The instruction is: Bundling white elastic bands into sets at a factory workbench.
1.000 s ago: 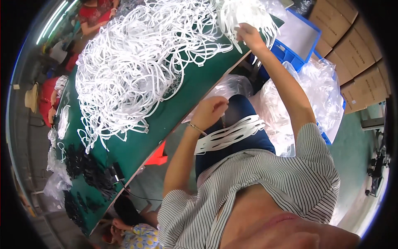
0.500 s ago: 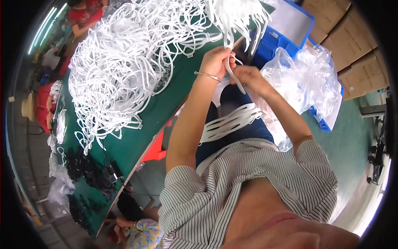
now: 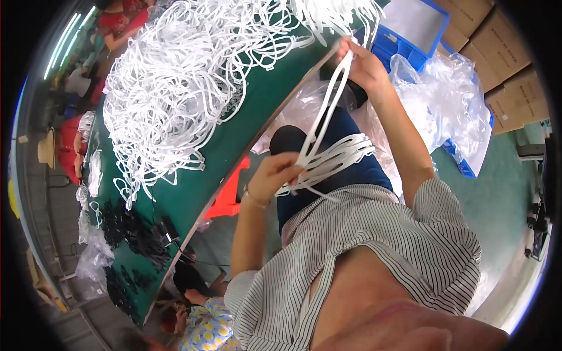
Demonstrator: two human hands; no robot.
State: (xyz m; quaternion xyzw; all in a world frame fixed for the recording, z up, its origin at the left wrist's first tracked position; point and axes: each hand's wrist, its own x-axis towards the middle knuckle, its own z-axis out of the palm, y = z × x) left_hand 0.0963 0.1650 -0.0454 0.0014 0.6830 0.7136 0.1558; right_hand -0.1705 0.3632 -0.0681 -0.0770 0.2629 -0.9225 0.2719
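A green-topped table (image 3: 234,140) runs diagonally across the workroom, loaded with a tangled heap of white cord loops (image 3: 170,99); black cords (image 3: 140,237) lie toward its nearer end. A blue plastic crate (image 3: 404,50), clear plastic bags (image 3: 421,99) and cardboard boxes (image 3: 503,50) crowd the right side, while a red plastic stool (image 3: 225,193) shows beside the table's edge.

A long white strap loop (image 3: 305,155) stretches between the two hands, above the person's lap and off the table. The right hand (image 3: 363,63) pinches its upper end between thumb and fingertips, near the table's edge and just below a bunch of white straps (image 3: 333,14). The left hand (image 3: 275,175) has its thumb and fingers together around the lower end; slight blur hides the exact grip. Beneath, a bundle of white straps (image 3: 351,149) lies across the dark blue trousers (image 3: 374,175).

The likeliest trouble is mixing: the lower end hangs so close to the lap bundle that a strand could snag there. A loose pinch could let the smooth-looking strap slip, and a shift of the thighs could slide the bundle off the lap.
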